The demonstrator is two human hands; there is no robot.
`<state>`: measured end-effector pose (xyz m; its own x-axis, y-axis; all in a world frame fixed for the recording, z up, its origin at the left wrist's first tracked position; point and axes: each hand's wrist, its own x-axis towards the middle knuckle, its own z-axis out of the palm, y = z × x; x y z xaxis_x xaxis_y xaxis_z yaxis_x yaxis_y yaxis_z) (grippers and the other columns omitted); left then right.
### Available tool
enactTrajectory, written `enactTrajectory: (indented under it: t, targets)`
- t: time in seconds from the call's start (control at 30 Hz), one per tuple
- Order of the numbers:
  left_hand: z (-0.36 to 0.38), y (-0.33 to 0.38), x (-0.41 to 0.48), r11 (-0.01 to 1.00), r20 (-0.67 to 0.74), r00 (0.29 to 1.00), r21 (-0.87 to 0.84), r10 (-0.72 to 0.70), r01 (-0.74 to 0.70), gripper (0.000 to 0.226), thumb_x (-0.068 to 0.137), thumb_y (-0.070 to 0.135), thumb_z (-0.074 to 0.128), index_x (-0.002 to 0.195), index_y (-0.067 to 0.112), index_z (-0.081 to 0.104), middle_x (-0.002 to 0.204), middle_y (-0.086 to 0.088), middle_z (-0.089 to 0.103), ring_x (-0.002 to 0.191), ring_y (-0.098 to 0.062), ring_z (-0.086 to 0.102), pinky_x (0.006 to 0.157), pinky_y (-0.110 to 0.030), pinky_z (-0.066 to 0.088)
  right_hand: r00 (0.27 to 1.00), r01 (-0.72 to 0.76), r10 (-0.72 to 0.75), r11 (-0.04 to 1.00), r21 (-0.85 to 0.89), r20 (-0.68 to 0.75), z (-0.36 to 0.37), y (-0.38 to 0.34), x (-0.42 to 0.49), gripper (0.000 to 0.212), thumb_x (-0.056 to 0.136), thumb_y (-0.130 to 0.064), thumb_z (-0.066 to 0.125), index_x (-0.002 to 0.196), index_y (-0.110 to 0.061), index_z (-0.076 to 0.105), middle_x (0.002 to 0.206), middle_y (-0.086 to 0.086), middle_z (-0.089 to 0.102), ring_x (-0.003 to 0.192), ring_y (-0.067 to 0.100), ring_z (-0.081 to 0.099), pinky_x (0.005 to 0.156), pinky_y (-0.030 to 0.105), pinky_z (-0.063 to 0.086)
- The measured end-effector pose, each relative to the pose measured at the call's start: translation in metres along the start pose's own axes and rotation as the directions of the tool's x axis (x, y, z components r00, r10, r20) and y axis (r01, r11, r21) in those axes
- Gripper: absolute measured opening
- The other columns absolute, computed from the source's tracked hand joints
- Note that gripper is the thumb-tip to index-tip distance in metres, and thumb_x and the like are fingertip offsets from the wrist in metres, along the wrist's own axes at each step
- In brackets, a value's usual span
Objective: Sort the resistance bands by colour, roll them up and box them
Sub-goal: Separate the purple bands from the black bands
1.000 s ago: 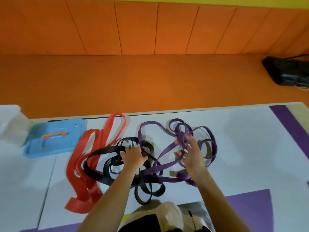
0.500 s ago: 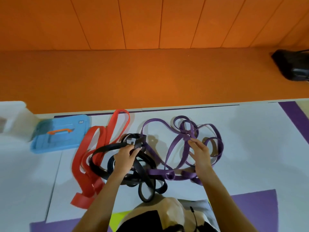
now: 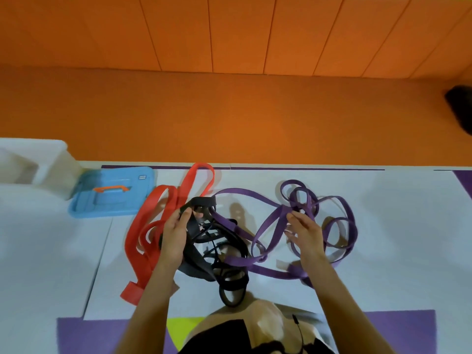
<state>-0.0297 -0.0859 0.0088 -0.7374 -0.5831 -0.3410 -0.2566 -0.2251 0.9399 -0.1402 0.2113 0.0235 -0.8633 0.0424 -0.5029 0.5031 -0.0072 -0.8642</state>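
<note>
Three tangles of resistance bands lie on the white floor mat. The red bands are on the left, the black bands in the middle, the purple bands on the right. Some purple loops still cross the black ones at the centre. My left hand grips a bunch of black bands and holds it raised off the mat. My right hand rests on the purple tangle with its fingers apart, touching a purple loop.
A blue box lid with an orange handle lies left of the red bands. A clear plastic box stands at the far left. Orange carpet and an orange wall lie beyond the mat. A black object sits at the far right.
My left hand has lifted the black bands up and to the left, away from the purple ones. My right hand stays on the purple tangle with its fingers spread wider.
</note>
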Motion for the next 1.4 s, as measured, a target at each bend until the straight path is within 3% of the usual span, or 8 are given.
enactTrajectory:
  t: [0.13,0.47,0.77,1.0,1.17,1.23,1.3,1.4]
  targets:
    - [0.001,0.000,-0.002,0.992,0.043,0.998,0.109,0.056,-0.060,0.027,0.110,0.032,0.055,0.107,0.018,0.078,0.104,0.000,0.083,0.106,-0.019,0.076,0.106,-0.043,0.052,0.998,0.001,-0.002,1.000,0.014,0.060,0.003,0.000,-0.002,0.008,0.098,-0.016,0.074,0.104,-0.013,0.077,0.085,0.003,0.078,0.087,0.021,0.074,0.090,0.037,0.061]
    - [0.008,-0.002,-0.002,0.972,0.078,0.995,0.219,0.065,-0.081,0.025,0.108,0.030,0.058,0.097,0.023,0.079,0.099,0.007,0.082,0.097,-0.006,0.075,0.096,-0.033,0.051,0.999,0.041,-0.041,0.999,0.009,0.018,-0.006,-0.002,-0.007,0.009,0.099,-0.012,0.071,0.107,-0.010,0.075,0.097,0.013,0.074,0.099,0.029,0.072,0.094,0.042,0.059]
    - [0.011,0.004,-0.007,0.971,-0.024,0.999,0.240,0.023,-0.017,0.028,0.107,0.036,0.059,0.098,0.016,0.077,0.096,0.005,0.081,0.094,-0.013,0.074,0.096,-0.036,0.053,0.999,0.044,-0.046,0.998,-0.046,-0.028,-0.018,0.008,-0.003,0.004,0.096,-0.017,0.075,0.100,-0.018,0.078,0.084,-0.004,0.078,0.088,0.024,0.073,0.088,0.041,0.058]
    - [0.016,0.015,-0.011,0.970,-0.002,0.999,0.239,0.044,-0.043,0.025,0.107,0.033,0.058,0.096,0.023,0.078,0.099,0.005,0.082,0.095,-0.009,0.076,0.096,-0.038,0.055,0.985,0.057,-0.070,0.995,0.082,0.157,-0.007,0.006,-0.009,0.010,0.100,0.001,0.065,0.102,-0.009,0.068,0.095,0.008,0.078,0.097,0.031,0.079,0.083,0.037,0.066]
    - [0.016,0.030,-0.011,0.936,-0.021,0.991,0.333,0.130,-0.116,0.034,0.110,0.031,0.053,0.088,0.020,0.076,0.093,0.013,0.080,0.091,0.003,0.072,0.083,-0.014,0.046,0.943,0.280,-0.229,0.939,-0.201,0.242,0.019,0.006,-0.020,0.013,0.097,-0.008,0.070,0.091,-0.019,0.069,0.086,-0.013,0.070,0.082,0.008,0.066,0.075,0.022,0.050]
    - [0.013,0.039,-0.012,0.941,-0.016,0.988,0.309,0.153,-0.140,0.029,0.111,0.028,0.052,0.094,0.018,0.073,0.085,0.004,0.079,0.081,-0.014,0.075,0.073,-0.021,0.058,0.919,0.333,-0.261,0.914,-0.229,0.296,0.028,0.006,-0.026,0.011,0.099,-0.010,0.069,0.092,-0.018,0.070,0.084,-0.017,0.070,0.075,0.002,0.061,0.073,0.014,0.046]
    - [0.010,0.048,-0.016,0.943,0.025,0.988,0.297,0.152,-0.152,0.022,0.111,0.027,0.054,0.099,0.027,0.073,0.085,-0.002,0.079,0.078,-0.025,0.077,0.071,-0.043,0.066,0.902,0.350,-0.252,0.901,-0.254,0.349,0.034,0.006,-0.030,0.012,0.100,-0.012,0.067,0.092,-0.020,0.071,0.088,-0.016,0.072,0.079,0.002,0.063,0.075,0.012,0.047]
    - [0.007,0.061,-0.022,0.908,0.082,0.981,0.373,0.174,-0.192,0.019,0.109,0.029,0.058,0.101,0.031,0.075,0.094,0.007,0.079,0.092,-0.021,0.077,0.076,-0.053,0.065,0.874,0.363,-0.213,0.883,-0.298,0.436,0.041,0.005,-0.035,0.013,0.103,-0.012,0.064,0.098,-0.018,0.075,0.095,-0.012,0.075,0.088,0.001,0.066,0.081,0.013,0.047]
